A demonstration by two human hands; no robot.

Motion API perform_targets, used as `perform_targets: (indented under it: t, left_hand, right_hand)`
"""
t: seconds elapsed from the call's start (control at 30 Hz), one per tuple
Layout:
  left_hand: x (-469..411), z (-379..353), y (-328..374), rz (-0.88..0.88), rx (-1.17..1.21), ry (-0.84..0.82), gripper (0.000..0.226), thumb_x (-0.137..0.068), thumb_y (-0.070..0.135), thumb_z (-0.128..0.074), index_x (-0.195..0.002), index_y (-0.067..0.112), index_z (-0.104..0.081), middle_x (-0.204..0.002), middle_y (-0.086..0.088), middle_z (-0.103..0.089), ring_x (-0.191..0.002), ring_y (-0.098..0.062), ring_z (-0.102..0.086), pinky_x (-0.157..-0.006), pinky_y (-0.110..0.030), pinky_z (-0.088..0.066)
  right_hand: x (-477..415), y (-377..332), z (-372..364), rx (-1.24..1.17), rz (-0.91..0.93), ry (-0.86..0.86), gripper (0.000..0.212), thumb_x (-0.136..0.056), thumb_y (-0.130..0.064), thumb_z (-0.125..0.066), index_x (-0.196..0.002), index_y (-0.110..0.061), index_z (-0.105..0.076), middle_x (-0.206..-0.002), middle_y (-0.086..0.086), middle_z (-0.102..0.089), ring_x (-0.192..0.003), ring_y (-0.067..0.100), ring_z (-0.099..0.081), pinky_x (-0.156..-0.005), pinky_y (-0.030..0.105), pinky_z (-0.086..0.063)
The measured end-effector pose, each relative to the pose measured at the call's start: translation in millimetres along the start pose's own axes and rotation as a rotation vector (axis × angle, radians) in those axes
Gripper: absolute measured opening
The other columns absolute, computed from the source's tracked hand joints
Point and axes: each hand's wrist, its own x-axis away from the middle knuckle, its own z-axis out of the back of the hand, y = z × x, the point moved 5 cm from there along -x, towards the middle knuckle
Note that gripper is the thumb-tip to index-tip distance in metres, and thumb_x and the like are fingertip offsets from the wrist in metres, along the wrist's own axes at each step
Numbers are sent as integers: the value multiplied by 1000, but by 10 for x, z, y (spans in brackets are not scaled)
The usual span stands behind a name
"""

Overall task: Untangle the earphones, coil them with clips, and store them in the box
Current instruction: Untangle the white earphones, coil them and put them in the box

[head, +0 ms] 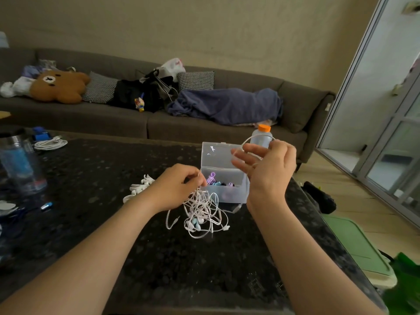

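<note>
A tangle of white earphones [201,215] hangs onto the dark speckled table [95,178] in the middle of the view. My left hand [179,185] pinches the top of the tangle and lifts part of it. My right hand [267,164] is raised in front of the clear plastic box [221,192] and holds a loop of white cable [246,139] wound over its spread fingers. The box stands open, lid upright, with coloured coiled earphones [216,180] inside. Several white clips [138,188] lie on the table just left of my left hand.
A bottle with an orange cap [262,135] stands behind the box. A dark tumbler [19,162] and a coiled white cable [50,144] sit at the table's left. A grey sofa [136,123] with cushions and a blanket runs behind. The table's right edge drops to the floor.
</note>
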Motion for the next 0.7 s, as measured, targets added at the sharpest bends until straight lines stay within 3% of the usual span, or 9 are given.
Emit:
perform_targets:
  t: [0.1,0.17,0.2,0.27,0.3,0.37,0.43,0.53,0.7]
  left_hand:
    - [-5,37,107,-67,99,100,26,-112,25,-50,-110,26,-76,-93,11,-77,-91,1,-72,-85,-23,-58]
    - [7,41,202,-109,123,132,28,-113,24,-47,-114,25,-75,-88,9,-76,-86,-1,-72,-74,-12,-53]
    - [13,33,229,-119,130,132,28,-113,24,-47,-114,26,-75,-85,8,-75,-83,-2,-72,-70,-11,-51]
    - [11,3,261,-136,89,109,25,-112,28,-51,-110,29,-75,-79,7,-74,-75,-5,-71,-65,-14,-51]
    - [5,-13,263,-144,38,96,23,-111,32,-53,-106,32,-76,-76,7,-73,-71,-6,-70,-64,-18,-51]
    - [-9,-59,253,-144,-62,63,21,-109,39,-57,-99,37,-75,-72,9,-70,-65,-6,-68,-62,-27,-55]
    - [-20,-88,227,-134,-117,51,24,-109,41,-58,-88,42,-72,-70,10,-70,-63,-6,-68,-63,-34,-57]
    - [-24,-89,197,-116,-190,61,35,-108,43,-56,-74,49,-62,-69,12,-70,-63,-3,-67,-65,-38,-58]
    - [-69,-136,86,-54,-252,77,26,-108,43,-58,-83,38,-62,-72,13,-71,-67,-2,-68,-74,-44,-61]
  right_hand:
    - [-14,59,59,381,12,-5,19,-106,-20,-48,-100,-12,-65,-89,9,-77,-65,22,-76,-53,30,-59]
    - [-52,208,90,719,-31,-47,15,-97,-16,-56,-93,-8,-69,-92,7,-74,-76,24,-77,-68,42,-67]
    - [-40,265,82,852,-68,-84,16,-94,-15,-57,-103,-7,-68,-101,8,-72,-88,26,-75,-78,47,-66]
    - [-29,316,51,1023,-59,-162,39,-93,-11,-56,-131,-9,-63,-128,9,-67,-117,29,-66,-99,48,-60]
    - [-40,310,36,1062,-3,-194,45,-95,-8,-54,-139,-10,-62,-135,9,-65,-123,27,-63,-103,41,-56]
    - [-21,237,-13,1073,123,-265,38,-100,-6,-49,-131,-9,-71,-128,8,-70,-105,17,-66,-84,21,-53]
    - [16,273,-60,1063,170,-387,26,-102,-11,-52,-106,-11,-78,-101,3,-78,-73,10,-65,-58,14,-48]
    - [91,463,-132,1202,236,-587,24,-100,-14,-59,-106,-22,-81,-82,-3,-74,-68,8,-65,-63,18,-55]
    - [115,593,-191,1468,368,-622,19,-103,-16,-64,-115,-23,-77,-107,3,-75,-96,24,-71,-91,43,-62]
